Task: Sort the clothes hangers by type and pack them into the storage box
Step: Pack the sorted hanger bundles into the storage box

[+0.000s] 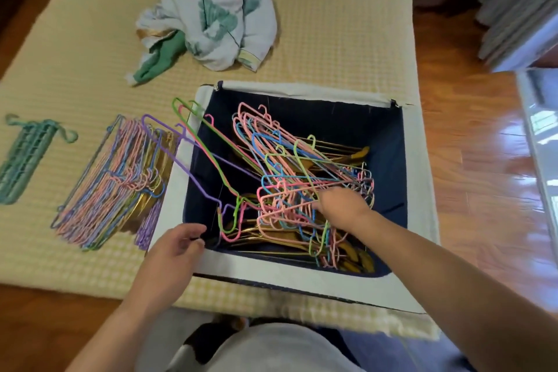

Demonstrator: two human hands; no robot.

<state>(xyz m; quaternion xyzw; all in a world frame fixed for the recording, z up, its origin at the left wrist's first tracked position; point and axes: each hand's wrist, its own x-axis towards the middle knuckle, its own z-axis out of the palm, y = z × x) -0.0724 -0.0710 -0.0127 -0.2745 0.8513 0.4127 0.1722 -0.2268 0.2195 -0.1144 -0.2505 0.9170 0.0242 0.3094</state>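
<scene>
- One head-worn wide-angle view, looking forward and steeply down from the near edge of the mattress (332,39)
- Close range: the storage box (302,278) fills the centre, both forearms entering from the bottom edge

The storage box (302,91) sits open at the centre of the frame, dark navy inside with a white rim; within it lies a tangled heap of thin wire hangers (302,178) in pink, blue and green over gold hangers (271,239) at the bottom; a green hanger (205,136) and a purple hanger (169,145) lean out over its left edge. At centre left lies a neat stack of coloured hangers (114,181); at far left, a teal plastic hanger (24,157).
</scene>
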